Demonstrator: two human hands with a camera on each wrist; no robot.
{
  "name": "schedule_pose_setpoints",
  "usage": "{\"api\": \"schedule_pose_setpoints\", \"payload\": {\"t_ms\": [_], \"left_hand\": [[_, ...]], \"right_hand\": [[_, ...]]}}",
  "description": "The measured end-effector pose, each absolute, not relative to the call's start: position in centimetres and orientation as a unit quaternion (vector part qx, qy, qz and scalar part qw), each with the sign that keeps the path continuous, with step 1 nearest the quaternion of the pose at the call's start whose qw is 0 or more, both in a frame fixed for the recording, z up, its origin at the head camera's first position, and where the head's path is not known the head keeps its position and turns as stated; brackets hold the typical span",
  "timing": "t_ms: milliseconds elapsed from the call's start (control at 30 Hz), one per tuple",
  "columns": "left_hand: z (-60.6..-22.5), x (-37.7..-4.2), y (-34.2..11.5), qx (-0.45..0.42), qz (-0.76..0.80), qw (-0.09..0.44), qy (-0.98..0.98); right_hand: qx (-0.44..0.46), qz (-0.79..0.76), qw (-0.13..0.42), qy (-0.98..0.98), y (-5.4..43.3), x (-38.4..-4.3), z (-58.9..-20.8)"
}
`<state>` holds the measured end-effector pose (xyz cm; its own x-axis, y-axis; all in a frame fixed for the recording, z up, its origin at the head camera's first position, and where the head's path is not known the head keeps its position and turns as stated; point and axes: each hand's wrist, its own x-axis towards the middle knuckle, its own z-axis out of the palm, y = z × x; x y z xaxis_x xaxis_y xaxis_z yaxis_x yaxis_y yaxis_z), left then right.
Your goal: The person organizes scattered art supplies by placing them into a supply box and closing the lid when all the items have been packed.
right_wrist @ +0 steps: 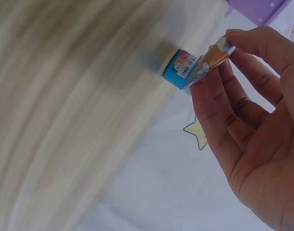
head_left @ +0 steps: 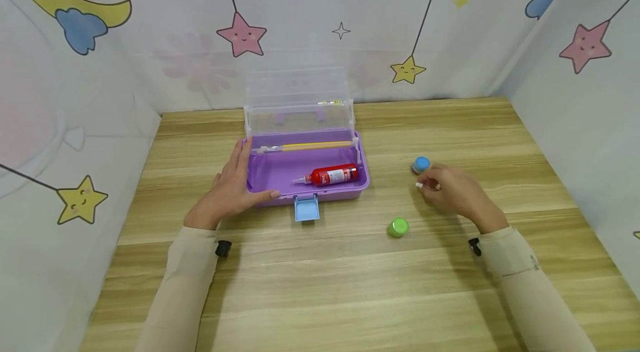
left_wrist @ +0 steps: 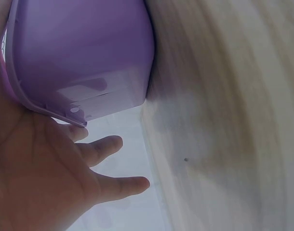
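Note:
A purple box (head_left: 280, 171) stands on the table with its clear lid (head_left: 300, 88) raised. My left hand (head_left: 227, 188) rests against the box's left end, thumb along the front rim and fingers straight; in the left wrist view the fingers (left_wrist: 123, 187) spread past the rim. Inside lie a paintbrush (head_left: 310, 146) and a red bottle (head_left: 335, 175) with a pointed nozzle. My right hand (head_left: 457, 194) pinches a small orange piece with white patterning (right_wrist: 212, 58) between thumb and fingertips. Just beyond it sits a blue-capped jar (head_left: 421, 165), labelled in the right wrist view.
A small green-lidded jar (head_left: 398, 227) stands on the wooden table (head_left: 325, 285), nearer than the right hand. The box's light blue latch (head_left: 306, 208) hangs down at its front. Printed white curtains (head_left: 310, 2) enclose the table at the back and sides.

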<state>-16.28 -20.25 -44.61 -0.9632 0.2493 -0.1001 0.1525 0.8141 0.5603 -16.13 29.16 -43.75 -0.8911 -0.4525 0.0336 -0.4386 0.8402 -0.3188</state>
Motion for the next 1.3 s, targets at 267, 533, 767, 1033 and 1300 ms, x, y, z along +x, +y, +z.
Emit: {"api": "schedule_pose_setpoints", "payload": {"t_ms": [267, 533, 767, 1033, 1300], "left_hand": [[-44.5, -16.2, -20.2, 0.106, 0.285, 0.088, 0.949], [-44.6, -16.2, -20.3, 0.106, 0.287, 0.087, 0.948], [-44.6, -16.3, -20.3, 0.103, 0.291, 0.088, 0.947], [-44.6, -16.3, -20.3, 0.104, 0.291, 0.087, 0.947], [-44.6, -16.2, -20.4, 0.103, 0.292, 0.088, 0.947]], "right_hand": [[-0.254, -0.17, -0.012, 0.952, 28.4, -17.4, -42.5], [-0.247, -0.168, -0.018, 0.954, 26.6, -19.7, -41.4], [-0.259, -0.171, -0.037, 0.95, 24.2, -21.6, -39.8], [-0.283, -0.187, -0.029, 0.94, 21.4, -23.8, -37.6], [-0.296, -0.191, -0.027, 0.936, 18.9, -25.9, -36.2]]}}
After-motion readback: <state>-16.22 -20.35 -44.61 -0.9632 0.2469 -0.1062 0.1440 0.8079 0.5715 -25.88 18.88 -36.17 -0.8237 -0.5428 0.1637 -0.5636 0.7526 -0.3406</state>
